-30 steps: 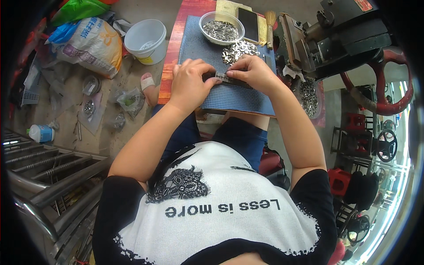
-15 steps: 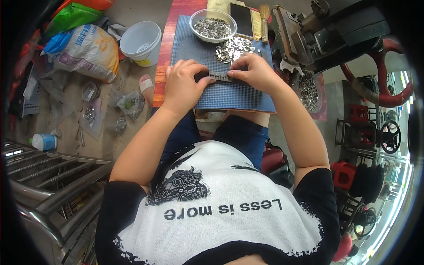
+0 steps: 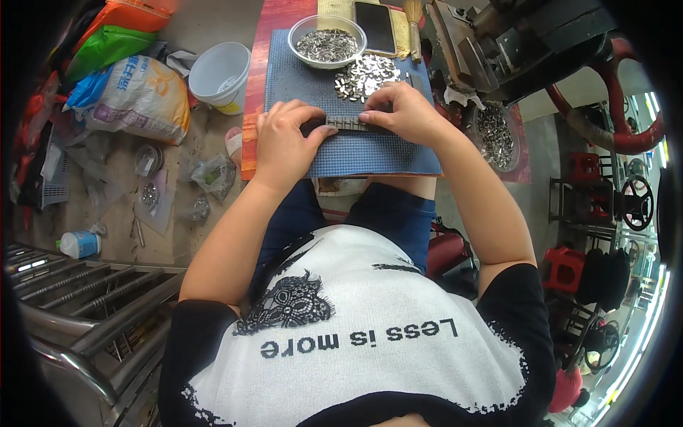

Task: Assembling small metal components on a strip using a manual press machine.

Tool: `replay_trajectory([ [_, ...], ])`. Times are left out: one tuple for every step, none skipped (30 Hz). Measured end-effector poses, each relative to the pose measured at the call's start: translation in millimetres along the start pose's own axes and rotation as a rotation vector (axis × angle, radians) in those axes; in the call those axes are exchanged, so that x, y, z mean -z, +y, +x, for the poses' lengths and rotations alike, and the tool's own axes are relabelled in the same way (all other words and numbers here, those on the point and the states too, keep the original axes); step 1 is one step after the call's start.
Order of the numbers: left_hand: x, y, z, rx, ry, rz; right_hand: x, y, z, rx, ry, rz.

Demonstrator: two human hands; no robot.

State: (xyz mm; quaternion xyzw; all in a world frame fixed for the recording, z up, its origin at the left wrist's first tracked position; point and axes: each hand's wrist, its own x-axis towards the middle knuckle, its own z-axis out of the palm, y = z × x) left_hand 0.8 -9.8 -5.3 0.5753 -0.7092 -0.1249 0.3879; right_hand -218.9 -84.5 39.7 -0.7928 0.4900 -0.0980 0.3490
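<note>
A narrow metal strip of small linked or slotted segments [image 3: 344,124] lies across the blue textured mat [image 3: 292,85]. My left hand [image 3: 286,139] grips its left end, thumb and fingers closed about it. At the other end my right hand [image 3: 400,112] pinches with thumb and forefinger; whether a small piece sits between those fingertips is too small to tell. Just beyond the strip lies a loose pile of small shiny metal pieces [image 3: 364,77]. Behind that stands a clear plastic bowl [image 3: 293,51] holding many slim metal pieces.
A phone [image 3: 373,27] and a brush [image 3: 413,32] lie at the mat's far side. On the right stand a dark machine with a red handwheel [image 3: 617,135] and a tub of metal pieces [image 3: 496,139]. A white bucket [image 3: 220,71] and sacks [image 3: 146,99] stand on the left.
The view has shifted slightly, so the table sits a little further left and up. Both hands stay on the strip, and the right fingertips have shifted slightly along its top.
</note>
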Motion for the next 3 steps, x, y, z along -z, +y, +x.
replay_trajectory([
  [0.4,0.5,0.1,0.004,-0.007,0.002,2.1,0.6,-1.4,0.002,-0.001,-0.015],
  [0.9,0.9,0.3,0.009,-0.014,0.003,4.7,1.2,-2.7,0.004,-0.003,-0.03],
  [1.6,2.2,0.6,0.016,-0.02,0.003,8.6,1.6,-4.5,-0.019,-0.02,-0.049],
])
